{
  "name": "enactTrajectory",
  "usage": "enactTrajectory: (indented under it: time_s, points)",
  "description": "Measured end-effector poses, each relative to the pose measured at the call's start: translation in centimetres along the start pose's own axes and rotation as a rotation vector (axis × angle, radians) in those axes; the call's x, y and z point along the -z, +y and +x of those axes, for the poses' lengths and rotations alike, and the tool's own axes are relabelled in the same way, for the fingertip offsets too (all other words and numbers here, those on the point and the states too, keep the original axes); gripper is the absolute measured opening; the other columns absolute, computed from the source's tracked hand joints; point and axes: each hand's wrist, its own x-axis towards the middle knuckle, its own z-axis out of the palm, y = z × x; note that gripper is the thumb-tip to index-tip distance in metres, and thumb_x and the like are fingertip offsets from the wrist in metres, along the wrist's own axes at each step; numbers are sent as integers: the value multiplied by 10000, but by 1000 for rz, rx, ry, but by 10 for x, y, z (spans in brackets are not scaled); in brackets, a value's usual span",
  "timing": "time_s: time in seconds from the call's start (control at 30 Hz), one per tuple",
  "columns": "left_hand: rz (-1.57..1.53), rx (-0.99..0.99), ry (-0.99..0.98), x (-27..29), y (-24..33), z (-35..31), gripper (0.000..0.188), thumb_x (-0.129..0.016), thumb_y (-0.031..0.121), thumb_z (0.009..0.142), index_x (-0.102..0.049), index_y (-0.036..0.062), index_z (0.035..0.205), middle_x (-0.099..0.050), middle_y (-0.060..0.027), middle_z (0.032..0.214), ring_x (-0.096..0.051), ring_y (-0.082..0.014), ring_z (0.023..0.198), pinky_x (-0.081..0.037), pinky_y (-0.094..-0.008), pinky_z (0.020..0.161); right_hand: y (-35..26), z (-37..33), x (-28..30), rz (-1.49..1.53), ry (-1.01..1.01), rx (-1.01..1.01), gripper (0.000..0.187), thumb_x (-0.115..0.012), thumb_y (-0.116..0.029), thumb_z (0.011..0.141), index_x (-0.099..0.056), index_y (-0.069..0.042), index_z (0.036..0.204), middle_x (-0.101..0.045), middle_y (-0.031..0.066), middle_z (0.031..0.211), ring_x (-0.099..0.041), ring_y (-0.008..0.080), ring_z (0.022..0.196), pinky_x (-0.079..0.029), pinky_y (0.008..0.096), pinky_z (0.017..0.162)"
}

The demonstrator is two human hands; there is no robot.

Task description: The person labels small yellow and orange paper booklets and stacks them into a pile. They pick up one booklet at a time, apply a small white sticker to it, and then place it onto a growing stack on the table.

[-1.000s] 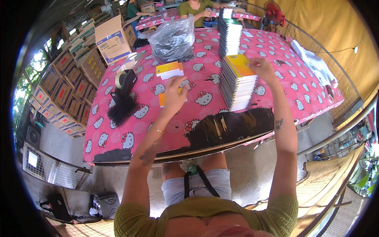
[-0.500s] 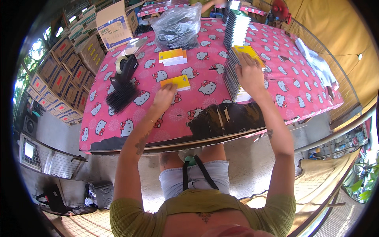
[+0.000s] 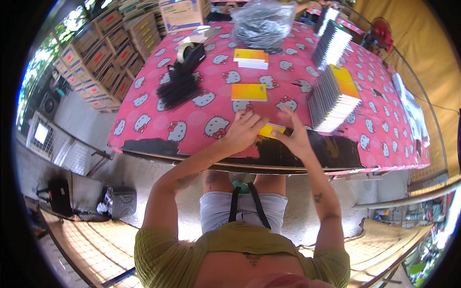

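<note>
Yellow card shows between the person's two hands, where a small covered piece (image 3: pixel 270 130) sits close to the near edge of the pink patterned table (image 3: pixel 158 113). Half a second ago the hands were well apart: the left lay on a yellow-orange cover further in, and the right rested on top of the spiral-bound stack (image 3: pixel 336 98). Now both have come together in front of the person. The work in hand has, it seems, passed from the stack to this single piece, with both hands sharing it.

The left hand (image 3: pixel 246 130) is bent over the piece's left side, its fingers bunched; whether they pinch it or only press on it cannot be told. The right hand (image 3: pixel 296 139) has its thumb at the piece's lower right, the forefinger raised and wide of it; any hold by the other fingers is hidden.

The yellow-orange cover (image 3: pixel 248 92), uncovered now that the left hand has left it, lies flat just beyond. Past it is a small pile of similar pieces (image 3: pixel 251 58) with white edges. The stack stands untouched to the right, yellow on top, its coils facing left. On the left lie a black tape dispenser (image 3: pixel 193 60) and, next to it, a bundle of thin black strands (image 3: pixel 177 91).
</note>
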Motion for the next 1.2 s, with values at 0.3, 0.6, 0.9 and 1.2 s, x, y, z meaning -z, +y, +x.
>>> enactTrajectory:
  time_s: [0.3, 0.6, 0.9, 1.2]
  points:
    - [622, 633, -142, 60, -181, -88, 165, -633, 80, 809, -638, 33, 967, -616, -152, 949, -621, -321, 935, -531, -417, 800, 28, -11, -62, 509, -24, -277, 272, -678, -37, 923, -628, 33, 1181, -684, 69, 1046, -637, 102, 932, -523, 243, 858]
    - [328, 446, 148, 54, -125, -53, 155, -580, 77, 919, -633, 53, 1063, -612, -137, 900, -634, -312, 825, -527, -431, 700, 24, -21, -57, 581, 24, -275, 320, -669, -87, 948, -625, 45, 1235, -692, 77, 1087, -651, 121, 960, -536, 262, 867]
    - [-292, 510, 110, 59, -23, -41, 170, -691, 56, 893, -704, 20, 1058, -653, -112, 803, -632, -205, 669, -490, -321, 565, 29, -21, -62, 652, 7, -291, 277, -652, -77, 958, -650, 40, 1209, -705, 65, 1067, -654, 108, 937, -541, 254, 852]
    - [-217, 391, 168, 42, -39, -36, 191, -720, 73, 856, -699, 47, 1044, -622, -122, 815, -615, -288, 695, -488, -377, 587, 28, -24, -60, 651, 2, -295, 226, -630, -40, 961, -657, 40, 1170, -705, 66, 1062, -657, 118, 939, -546, 269, 856]
